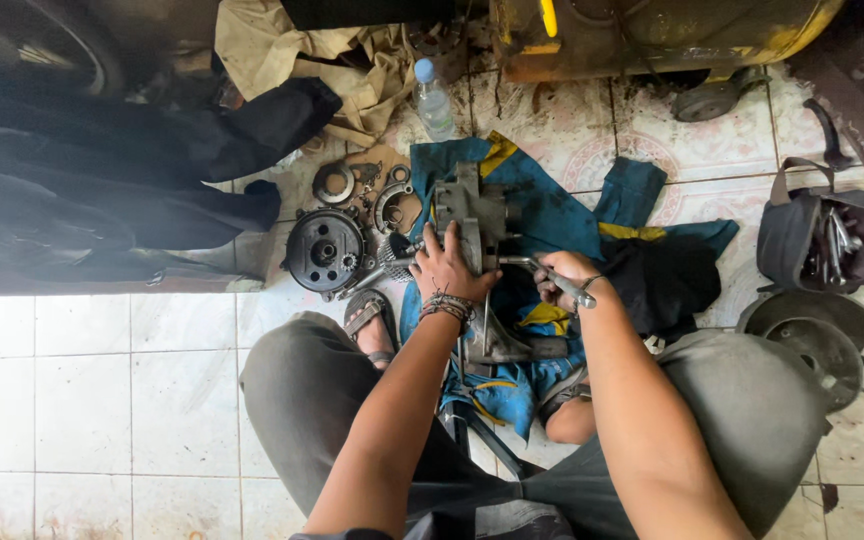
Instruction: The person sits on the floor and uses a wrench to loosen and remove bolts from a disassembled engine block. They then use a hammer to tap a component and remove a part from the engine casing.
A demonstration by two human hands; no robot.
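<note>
A clear plastic water bottle (433,102) with a pale blue cap stands at about twelve o'clock on the tiled floor (132,380), just beside a crumpled tan cloth (327,65). A faint, clear label band wraps its middle; its colours are too small to tell. No signs or screens show anywhere in view.

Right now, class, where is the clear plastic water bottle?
In the head view, the water bottle stands on the tiled floor near the top centre, between the crumpled tan cloth on its left and the yellow machine behind it, just above the blue cloth.
</note>
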